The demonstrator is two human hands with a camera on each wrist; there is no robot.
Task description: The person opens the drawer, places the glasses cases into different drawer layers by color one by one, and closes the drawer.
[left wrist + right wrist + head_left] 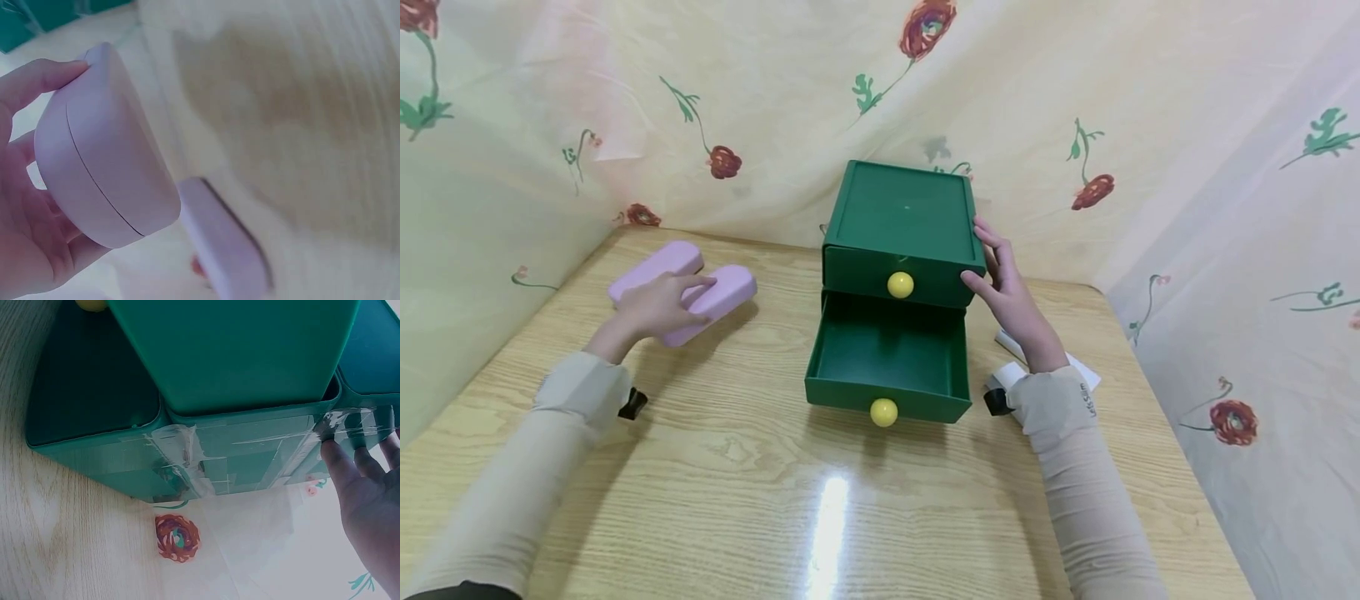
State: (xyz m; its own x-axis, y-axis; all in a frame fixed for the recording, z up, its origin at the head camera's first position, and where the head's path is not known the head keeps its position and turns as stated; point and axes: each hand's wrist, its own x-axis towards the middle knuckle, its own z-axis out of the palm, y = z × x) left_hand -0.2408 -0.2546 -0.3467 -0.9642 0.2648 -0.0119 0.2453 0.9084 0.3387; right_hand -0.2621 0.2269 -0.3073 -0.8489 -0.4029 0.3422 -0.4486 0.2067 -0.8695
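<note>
On the left of the table, my left hand [658, 307] grips a lilac glasses case [724, 296]. The left wrist view shows the thumb on one side of this case [112, 150], the fingers on the other, and a thin seam round it. A second lilac glasses case [658, 265] lies beside it. My right hand [1011, 292] rests against the upper right side of a green drawer cabinet [910, 208], its thumb at the front corner. The middle drawer [891, 358] is pulled out, with nothing visible inside. The right wrist view shows fairly straight fingers [340, 465] touching the taped side.
Yellow round knobs [883, 412] stick out from the drawer fronts. White objects [1009, 375] lie right of the cabinet, partly hidden by my right wrist. Flowered cloth [775, 108] hangs behind the wooden table [737, 500] and along its sides.
</note>
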